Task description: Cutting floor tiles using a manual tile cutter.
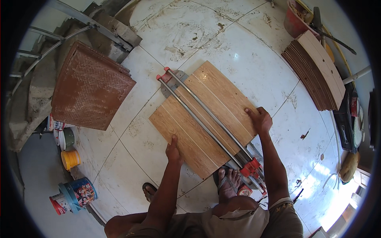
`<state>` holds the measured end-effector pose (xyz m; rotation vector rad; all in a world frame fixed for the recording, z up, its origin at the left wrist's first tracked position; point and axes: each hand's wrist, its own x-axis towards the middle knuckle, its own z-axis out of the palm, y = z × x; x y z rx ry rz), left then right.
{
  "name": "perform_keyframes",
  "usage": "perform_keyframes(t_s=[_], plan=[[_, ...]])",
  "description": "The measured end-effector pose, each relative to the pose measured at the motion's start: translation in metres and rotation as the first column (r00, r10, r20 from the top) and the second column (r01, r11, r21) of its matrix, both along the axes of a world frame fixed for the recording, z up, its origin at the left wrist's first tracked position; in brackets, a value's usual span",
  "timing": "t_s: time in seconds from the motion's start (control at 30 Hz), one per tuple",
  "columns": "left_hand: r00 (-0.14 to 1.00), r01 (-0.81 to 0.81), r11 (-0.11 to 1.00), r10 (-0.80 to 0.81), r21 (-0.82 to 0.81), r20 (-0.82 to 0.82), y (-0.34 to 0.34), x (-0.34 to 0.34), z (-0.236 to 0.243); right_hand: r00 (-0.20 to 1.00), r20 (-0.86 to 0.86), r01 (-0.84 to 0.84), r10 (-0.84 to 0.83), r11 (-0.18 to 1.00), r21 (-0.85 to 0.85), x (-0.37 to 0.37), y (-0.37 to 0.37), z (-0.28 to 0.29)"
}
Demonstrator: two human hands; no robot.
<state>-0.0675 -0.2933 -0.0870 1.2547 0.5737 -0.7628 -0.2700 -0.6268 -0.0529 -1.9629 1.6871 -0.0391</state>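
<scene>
A wood-patterned tile [200,154] lies in a manual tile cutter with two steel rails [200,114] crossing over it diagonally. The red carriage [251,168] sits at the rails' near right end. My left hand [173,152] grips the tile's left edge, with its fingers partly hidden. On the opposite edge, my right hand [260,119] holds the tile with its thumb on top. My right foot [228,186], in a sandal, is beside the cutter's near end.
Stacked brown tiles [93,85] lean by rough steps and a metal railing at left, above buckets [70,158]. At right stand another tile stack [305,71], a red bucket [291,22] with tools, and a black case [343,119]. The white tiled floor [131,150] is dusty.
</scene>
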Motion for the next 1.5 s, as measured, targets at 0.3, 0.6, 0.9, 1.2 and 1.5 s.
perform_keyframes(t_s=[0.3, 0.6, 0.9, 1.2, 1.5], plan=[[0.998, 0.024, 0.999, -0.026, 0.029, 0.059, -0.003, -0.001, 0.009, 1.0, 0.01, -0.017, 0.017, 1.0, -0.004, -0.001, 0.0, 0.0], [0.998, 0.028, 0.999, -0.03, 0.036, 0.058, -0.005, 0.0, 0.013, 1.0, 0.018, -0.01, 0.01, 1.0, 0.011, 0.0, 0.0, 0.001], [0.993, 0.036, 0.999, -0.033, -0.019, 0.113, 0.001, 0.0, 0.002, 1.0, 0.028, -0.009, 0.009, 1.0, 0.009, 0.0, 0.0, 0.002], [0.991, 0.016, 0.999, -0.021, 0.038, 0.13, -0.001, -0.002, 0.0, 1.0, 0.018, -0.009, 0.009, 1.0, 0.021, -0.001, 0.0, 0.002], [0.994, -0.007, 0.999, 0.002, 0.046, 0.108, -0.001, 0.002, -0.004, 1.0, 0.006, 0.001, -0.001, 1.0, 0.03, 0.001, -0.002, 0.002]])
